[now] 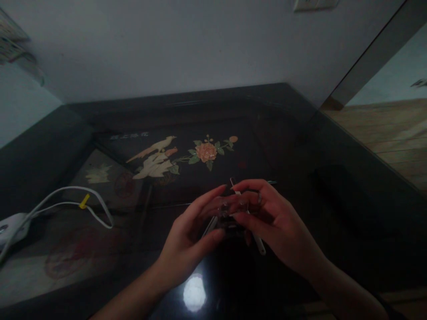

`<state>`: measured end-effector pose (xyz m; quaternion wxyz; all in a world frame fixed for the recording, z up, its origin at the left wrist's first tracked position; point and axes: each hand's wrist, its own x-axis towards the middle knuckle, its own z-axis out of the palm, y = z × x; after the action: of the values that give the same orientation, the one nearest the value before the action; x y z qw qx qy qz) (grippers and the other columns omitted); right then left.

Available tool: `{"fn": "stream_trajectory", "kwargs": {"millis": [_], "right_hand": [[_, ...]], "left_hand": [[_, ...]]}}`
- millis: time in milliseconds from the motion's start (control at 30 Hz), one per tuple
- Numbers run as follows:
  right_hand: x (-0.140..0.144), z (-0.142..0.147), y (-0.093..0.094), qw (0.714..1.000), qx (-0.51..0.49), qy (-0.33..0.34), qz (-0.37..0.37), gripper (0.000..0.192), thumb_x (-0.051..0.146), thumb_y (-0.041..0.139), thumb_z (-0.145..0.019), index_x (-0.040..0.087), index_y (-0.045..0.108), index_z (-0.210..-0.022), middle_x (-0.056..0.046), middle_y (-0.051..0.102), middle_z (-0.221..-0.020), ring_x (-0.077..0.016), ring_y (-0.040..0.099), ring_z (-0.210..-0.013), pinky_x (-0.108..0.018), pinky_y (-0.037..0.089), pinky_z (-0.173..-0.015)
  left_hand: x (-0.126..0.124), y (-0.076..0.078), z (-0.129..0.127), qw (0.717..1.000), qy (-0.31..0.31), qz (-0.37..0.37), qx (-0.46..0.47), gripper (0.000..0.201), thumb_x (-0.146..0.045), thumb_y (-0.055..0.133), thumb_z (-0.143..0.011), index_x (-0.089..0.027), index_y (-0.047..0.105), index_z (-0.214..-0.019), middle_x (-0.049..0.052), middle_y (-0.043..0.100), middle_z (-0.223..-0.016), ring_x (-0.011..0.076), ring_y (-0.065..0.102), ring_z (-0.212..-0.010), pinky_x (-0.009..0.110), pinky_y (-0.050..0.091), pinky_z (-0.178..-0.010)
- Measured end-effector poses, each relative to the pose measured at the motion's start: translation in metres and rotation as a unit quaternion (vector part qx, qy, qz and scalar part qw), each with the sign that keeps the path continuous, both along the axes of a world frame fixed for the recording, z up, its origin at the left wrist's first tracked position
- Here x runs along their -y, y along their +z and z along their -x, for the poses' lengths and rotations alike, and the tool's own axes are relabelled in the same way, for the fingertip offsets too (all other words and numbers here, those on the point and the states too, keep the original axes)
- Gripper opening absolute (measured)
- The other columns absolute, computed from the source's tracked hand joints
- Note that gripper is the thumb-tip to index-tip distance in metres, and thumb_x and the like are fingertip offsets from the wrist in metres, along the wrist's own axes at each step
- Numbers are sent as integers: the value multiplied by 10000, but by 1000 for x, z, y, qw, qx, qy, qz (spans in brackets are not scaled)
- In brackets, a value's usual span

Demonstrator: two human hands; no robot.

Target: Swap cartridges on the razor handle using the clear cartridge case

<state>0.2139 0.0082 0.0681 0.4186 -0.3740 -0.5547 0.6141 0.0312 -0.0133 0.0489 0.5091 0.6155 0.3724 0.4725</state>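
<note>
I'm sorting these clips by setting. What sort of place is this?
Probably a room in a home, dimly lit. A glossy black lacquered table bears an inlaid bird-and-flower picture, a white charger cable lies on it, and pale wood plank flooring shows beside a plain white wall.

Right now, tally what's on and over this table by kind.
Hands: 2, left hand and right hand, together holding a small dark thing
Small dark thing with pale sticks: 1
White cable: 1
White plug block: 1
Total: 5
</note>
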Motion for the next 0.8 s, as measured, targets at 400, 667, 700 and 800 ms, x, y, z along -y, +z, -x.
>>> {"fn": "stream_trajectory", "kwargs": {"millis": [400, 667, 700, 800], "right_hand": [[-3, 3, -6, 982, -124, 14, 138, 360, 197, 775, -735, 237, 538, -1002, 58, 625, -757, -65, 594, -552, -120, 468, -417], [-5, 3, -12, 988, -119, -41, 86, 299, 220, 748, -772, 228, 549, -995, 19, 632, -888, -107, 633, -799, -223, 560, -686], [-5, 3, -11, 990, -110, -47, 81, 248, 243, 730, -793, 219, 552, -963, 21, 622, -862, -103, 620, -769, -220, 549, -666], [-5, 1, -7, 996, -50, -6, 78, 168, 325, 644, -869, 187, 557, -830, 28, 591, -731, -90, 567, -651, -213, 500, -608]], "left_hand": [[-3, 2, -2, 986, -97, 112, 76, 453, -461, 665, -838, -331, 618, -1269, 77, 548, -1408, 293, 582, -1222, 386, 538, -956], [-4, -1, -2, 989, -9, 72, 130, 498, -313, 783, -759, -308, 603, -1223, 66, 691, -1227, 231, 689, -1055, 311, 583, -869], [-5, -1, -2, 988, -3, 71, 140, 498, -296, 787, -756, -315, 603, -1219, 52, 697, -1218, 217, 689, -1056, 292, 579, -870], [-6, -1, -3, 985, 20, 76, 151, 540, -231, 810, -732, -329, 604, -1221, 12, 710, -1198, 170, 672, -1088, 219, 553, -888]]}}
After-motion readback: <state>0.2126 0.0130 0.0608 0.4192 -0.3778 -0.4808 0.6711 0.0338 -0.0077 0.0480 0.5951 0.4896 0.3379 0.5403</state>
